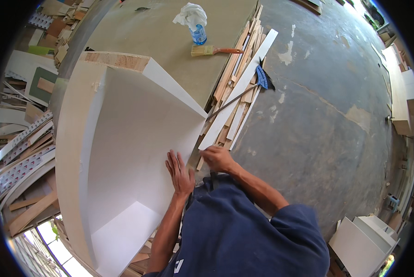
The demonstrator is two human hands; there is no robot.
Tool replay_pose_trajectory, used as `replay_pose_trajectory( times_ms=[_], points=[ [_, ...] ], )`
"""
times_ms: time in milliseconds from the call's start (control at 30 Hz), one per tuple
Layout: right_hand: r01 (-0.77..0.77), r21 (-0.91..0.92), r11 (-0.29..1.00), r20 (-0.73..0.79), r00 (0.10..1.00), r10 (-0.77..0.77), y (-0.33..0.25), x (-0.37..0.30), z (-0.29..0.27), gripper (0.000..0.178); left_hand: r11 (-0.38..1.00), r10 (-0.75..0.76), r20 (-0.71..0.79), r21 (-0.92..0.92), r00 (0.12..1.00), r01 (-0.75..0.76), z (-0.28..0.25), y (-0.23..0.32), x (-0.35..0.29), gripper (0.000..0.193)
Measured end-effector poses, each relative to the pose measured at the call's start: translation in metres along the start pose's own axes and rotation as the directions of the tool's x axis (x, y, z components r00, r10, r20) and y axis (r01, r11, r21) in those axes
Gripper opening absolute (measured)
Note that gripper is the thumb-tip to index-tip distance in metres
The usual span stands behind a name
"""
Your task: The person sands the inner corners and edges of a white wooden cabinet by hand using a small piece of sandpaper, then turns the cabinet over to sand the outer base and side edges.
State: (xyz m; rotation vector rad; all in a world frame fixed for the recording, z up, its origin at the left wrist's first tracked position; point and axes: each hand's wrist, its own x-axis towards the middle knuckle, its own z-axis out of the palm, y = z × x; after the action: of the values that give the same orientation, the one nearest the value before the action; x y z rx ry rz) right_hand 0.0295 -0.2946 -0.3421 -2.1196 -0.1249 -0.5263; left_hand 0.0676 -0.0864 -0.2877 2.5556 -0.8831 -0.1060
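A large white open-fronted cabinet box (138, 124) with raw wood outer edges stands at my left on the work surface. My left hand (180, 175) lies flat on its white inner face near the right edge, fingers stretched out. Just to the right, my right hand (217, 159) is closed with curled fingers, close to the near end of a long white strip (244, 83). Whatever its fingers hold, if anything, is hidden.
On the tan tabletop (138, 32) stand a blue bottle (198, 35) with a white cloth (190, 15) on top and a paintbrush (211, 51). A blue-headed broom (262, 77) crosses stacked wood strips (244, 51). Scrap boards (27, 152) fill the left; a white cabinet (359, 242) sits lower right.
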Motion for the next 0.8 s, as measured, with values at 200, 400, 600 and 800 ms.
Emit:
replay_pose_trajectory(
  times_ms=[200, 400, 600, 800],
  points=[
    [-0.658, 0.46, 0.596, -0.45, 0.406, 0.796, 0.055, -0.082, -0.071, 0.015, 0.957, -0.105, 0.057, 0.279, 0.993, 0.085, 0.028, 0.043, 0.101, 0.098],
    [-0.812, 0.248, 0.528, -0.45, 0.386, 0.805, 0.054, -0.148, -0.124, 0.016, 0.937, 0.262, 0.219, 0.177, 0.94, -0.303, 0.067, 0.075, 0.104, 0.074],
    [-0.714, 0.064, 0.697, -0.508, 0.578, 0.639, 0.034, -0.106, -0.095, 0.016, 0.949, 0.312, 0.16, -0.108, 0.936, -0.298, 0.059, 0.061, 0.089, 0.046],
    [-0.329, -0.261, 0.907, -0.45, 0.873, 0.187, 0.02, 0.005, -0.052, 0.024, 0.985, 0.091, -0.214, 0.161, 0.973, -0.057, 0.037, 0.039, 0.134, 0.041]
  ],
)
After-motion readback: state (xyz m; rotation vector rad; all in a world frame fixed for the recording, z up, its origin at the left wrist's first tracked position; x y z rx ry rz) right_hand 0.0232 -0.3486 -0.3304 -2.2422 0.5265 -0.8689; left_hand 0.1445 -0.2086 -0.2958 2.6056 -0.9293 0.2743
